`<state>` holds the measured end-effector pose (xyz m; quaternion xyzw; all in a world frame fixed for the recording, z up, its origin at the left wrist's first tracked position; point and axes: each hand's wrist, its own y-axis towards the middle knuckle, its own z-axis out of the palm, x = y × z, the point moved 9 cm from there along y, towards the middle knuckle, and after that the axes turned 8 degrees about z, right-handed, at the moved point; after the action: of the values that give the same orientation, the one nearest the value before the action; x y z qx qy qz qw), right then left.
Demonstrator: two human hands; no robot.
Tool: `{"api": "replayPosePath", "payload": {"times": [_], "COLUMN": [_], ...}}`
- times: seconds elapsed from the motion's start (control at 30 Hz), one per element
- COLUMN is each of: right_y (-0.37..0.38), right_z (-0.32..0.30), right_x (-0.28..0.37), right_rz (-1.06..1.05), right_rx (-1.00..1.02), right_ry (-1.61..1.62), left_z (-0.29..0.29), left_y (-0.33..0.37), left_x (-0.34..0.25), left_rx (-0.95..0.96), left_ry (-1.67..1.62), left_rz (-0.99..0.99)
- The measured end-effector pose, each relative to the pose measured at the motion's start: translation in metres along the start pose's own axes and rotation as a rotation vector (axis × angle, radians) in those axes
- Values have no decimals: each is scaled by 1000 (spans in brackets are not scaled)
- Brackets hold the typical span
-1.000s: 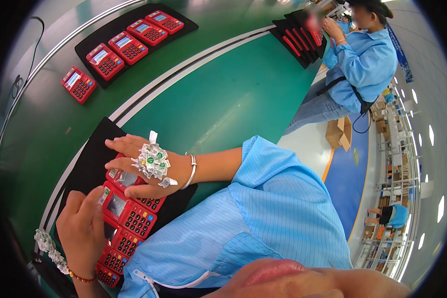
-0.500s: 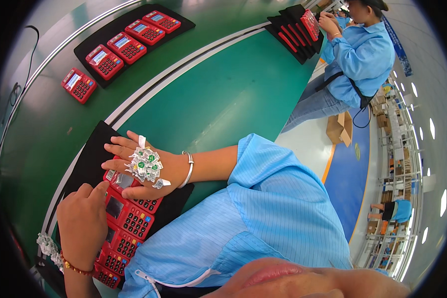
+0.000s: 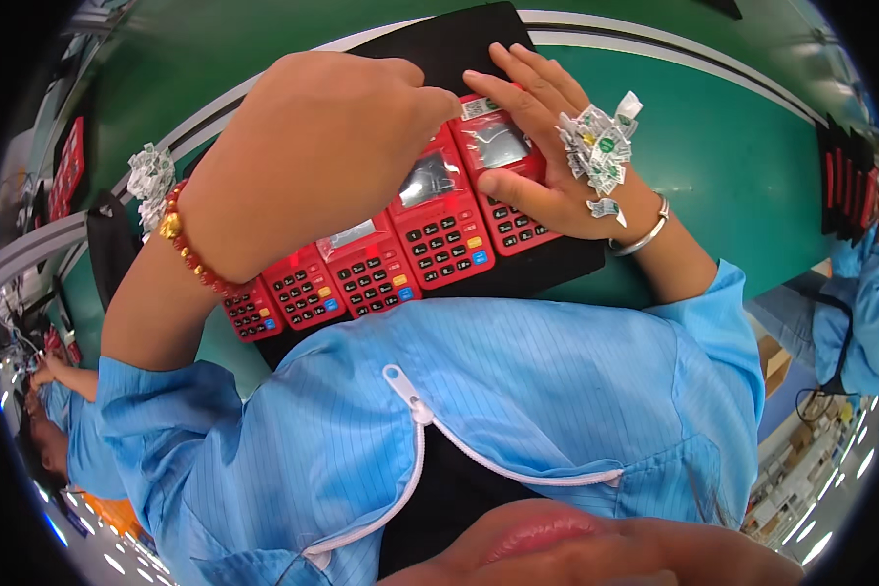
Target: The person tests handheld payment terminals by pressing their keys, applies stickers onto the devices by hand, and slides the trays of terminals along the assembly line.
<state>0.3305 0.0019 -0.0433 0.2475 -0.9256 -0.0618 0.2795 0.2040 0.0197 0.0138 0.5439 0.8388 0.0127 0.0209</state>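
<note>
Five red card terminals (image 3: 449, 242) are lying in a row on a black mat (image 3: 449, 44), upper middle of the head view. We're seeing the picture swing round, carrying that row up from the lower left; our left hand (image 3: 347, 142) is now screening more screens, so the work is staying at the terminals' upper ends. Its fingers are curling there, fingertips hiding: we're not telling whether they're pinching anything. Our right hand (image 3: 562, 181) is spreading fingers apart over the rightmost terminal, clamping nothing. Long axes are running steeply, leaning upper left to lower right, keypads facing the frame's bottom.
</note>
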Motion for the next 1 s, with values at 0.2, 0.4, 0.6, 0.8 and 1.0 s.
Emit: {"api": "replayPosePath", "payload": {"times": [0.2,0.4,0.6,0.8,1.0], "right_y": [-7,-7,-7,-4,10], "right_z": [-4,-7,-2,11,37], "right_x": [-3,-4,-9,-7,-23], "right_rz": [3,-20,-7,-119,57], "right_rx": [13,12,-32,-208,-77], "right_ry": [6,-5,45,277,348], "left_z": [2,3,22,24,21], "left_y": [10,17,22,14,29], "left_x": [-8,-14,9,23,23], "left_rx": [37,-42,-245,-236,-515], "left_ry": [13,40,-225,-336,-529], "left_rz": [-10,3,-102,-49,-197]}}
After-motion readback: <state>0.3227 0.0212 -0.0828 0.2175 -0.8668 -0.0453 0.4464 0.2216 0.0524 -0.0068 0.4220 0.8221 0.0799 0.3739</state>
